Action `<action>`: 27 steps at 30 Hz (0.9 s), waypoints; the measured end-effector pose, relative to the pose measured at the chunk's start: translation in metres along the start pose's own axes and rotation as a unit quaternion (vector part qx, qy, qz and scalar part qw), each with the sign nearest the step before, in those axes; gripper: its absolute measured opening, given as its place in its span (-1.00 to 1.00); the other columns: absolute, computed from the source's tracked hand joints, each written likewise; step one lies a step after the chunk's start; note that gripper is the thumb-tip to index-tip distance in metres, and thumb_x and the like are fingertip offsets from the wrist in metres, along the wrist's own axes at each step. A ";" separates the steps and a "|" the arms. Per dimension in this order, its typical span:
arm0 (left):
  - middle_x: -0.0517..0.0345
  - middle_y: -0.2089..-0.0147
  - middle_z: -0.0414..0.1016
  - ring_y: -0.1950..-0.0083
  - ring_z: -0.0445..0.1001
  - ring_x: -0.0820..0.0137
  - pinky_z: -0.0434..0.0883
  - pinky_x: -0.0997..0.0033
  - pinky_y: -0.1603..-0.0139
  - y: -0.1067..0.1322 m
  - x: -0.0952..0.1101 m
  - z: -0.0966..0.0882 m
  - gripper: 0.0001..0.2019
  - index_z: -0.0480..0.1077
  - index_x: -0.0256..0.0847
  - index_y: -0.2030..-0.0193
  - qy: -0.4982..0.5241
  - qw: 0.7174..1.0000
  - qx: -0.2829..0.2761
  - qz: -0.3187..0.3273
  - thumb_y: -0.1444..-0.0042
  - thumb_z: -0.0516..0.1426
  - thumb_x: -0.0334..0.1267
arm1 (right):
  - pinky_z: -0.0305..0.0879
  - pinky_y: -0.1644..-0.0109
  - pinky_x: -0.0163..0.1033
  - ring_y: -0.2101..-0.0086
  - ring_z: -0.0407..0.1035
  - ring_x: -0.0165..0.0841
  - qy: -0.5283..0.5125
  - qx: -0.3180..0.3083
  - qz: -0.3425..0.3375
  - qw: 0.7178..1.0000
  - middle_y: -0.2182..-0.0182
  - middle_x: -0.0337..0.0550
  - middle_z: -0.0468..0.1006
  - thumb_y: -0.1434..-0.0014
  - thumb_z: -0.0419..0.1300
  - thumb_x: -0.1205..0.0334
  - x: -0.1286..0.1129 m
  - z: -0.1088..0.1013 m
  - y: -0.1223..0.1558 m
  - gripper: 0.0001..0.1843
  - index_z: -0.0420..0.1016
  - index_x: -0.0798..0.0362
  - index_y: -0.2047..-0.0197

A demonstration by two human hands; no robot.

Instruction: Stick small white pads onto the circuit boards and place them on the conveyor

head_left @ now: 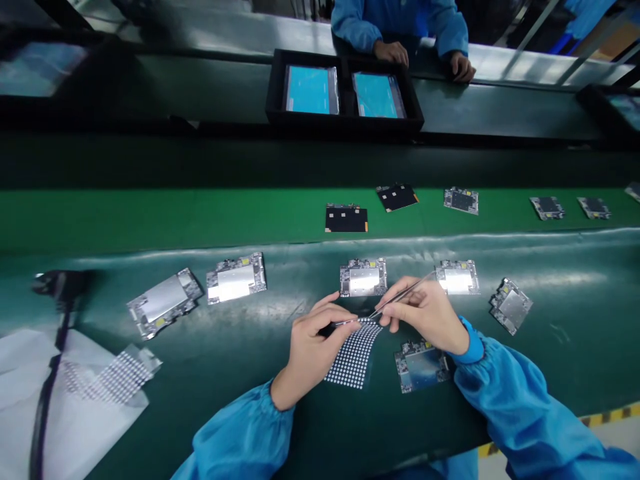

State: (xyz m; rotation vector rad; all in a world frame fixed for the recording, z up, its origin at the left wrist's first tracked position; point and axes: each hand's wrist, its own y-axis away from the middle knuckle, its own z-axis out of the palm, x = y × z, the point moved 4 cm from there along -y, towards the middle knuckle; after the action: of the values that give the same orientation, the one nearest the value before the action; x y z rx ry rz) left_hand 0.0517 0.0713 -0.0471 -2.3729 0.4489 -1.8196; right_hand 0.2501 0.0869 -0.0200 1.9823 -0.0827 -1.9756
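Note:
My left hand [320, 343] pinches the upper edge of a clear sheet of round white stickers [353, 360], which hangs down toward the mat. A thin dark edge shows at those fingertips; I cannot tell what it is. In my right hand [425, 310] is a pair of metal tweezers [407, 289], its tips at the sheet's top edge. Whether a sticker is between the tips is too small to tell. Just beyond my hands lies a circuit board [364, 277] with a silver shield. Another circuit board [423, 367] lies beside the sheet, below my right wrist.
More boards [237, 278] lie left and right on the green mat. Black-covered boards [347, 219] sit on the green strip beyond. At left are a black plug cable [63, 333] and a white bag [30, 393]. Across, a co-worker's hands [391, 52] rest by a black tray [345, 120].

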 end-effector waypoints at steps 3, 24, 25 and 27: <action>0.24 0.40 0.68 0.39 0.64 0.38 0.52 -0.12 -0.22 0.000 0.000 0.000 -0.94 0.59 -0.14 0.36 -0.002 1.000 -0.002 -0.001 -0.14 0.31 -0.31 | 0.47 0.55 -0.30 0.63 0.49 -0.40 -0.007 0.000 0.006 1.000 0.55 -0.17 0.64 -0.09 0.43 0.22 0.001 0.001 -0.001 -0.86 0.61 0.10 0.40; 0.25 0.40 0.68 0.39 0.64 0.37 0.54 -0.14 -0.19 0.001 -0.002 0.000 -0.93 0.59 -0.13 0.37 0.006 1.000 0.002 0.010 -0.14 0.32 -0.30 | 0.47 0.52 -0.24 0.63 0.46 -0.39 0.033 0.104 -0.050 0.993 0.62 -0.19 0.58 -0.07 0.38 0.18 0.000 -0.014 -0.048 -0.83 0.53 0.08 0.41; 0.24 0.40 0.68 0.39 0.64 0.36 0.54 -0.15 -0.19 0.001 -0.002 0.001 -0.92 0.59 -0.13 0.38 0.006 1.000 0.001 0.006 -0.15 0.31 -0.30 | 0.46 0.52 -0.25 0.63 0.45 -0.40 0.047 0.106 -0.054 0.992 0.62 -0.20 0.57 -0.07 0.37 0.18 0.001 -0.012 -0.054 -0.84 0.53 0.08 0.40; 0.24 0.41 0.68 0.40 0.64 0.36 0.53 -0.15 -0.21 0.001 -0.002 0.002 -0.92 0.59 -0.13 0.38 0.007 1.000 -0.001 0.002 -0.15 0.31 -0.29 | 0.44 0.52 -0.25 0.62 0.45 -0.40 0.067 0.103 -0.057 0.991 0.62 -0.22 0.56 -0.07 0.36 0.18 0.003 -0.007 -0.064 -0.84 0.52 0.09 0.38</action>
State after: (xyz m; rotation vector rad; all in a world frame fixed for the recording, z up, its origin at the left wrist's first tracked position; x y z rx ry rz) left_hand 0.0525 0.0703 -0.0494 -2.3607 0.4571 -1.8354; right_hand 0.2445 0.1478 -0.0412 2.2929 -0.1487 -1.9655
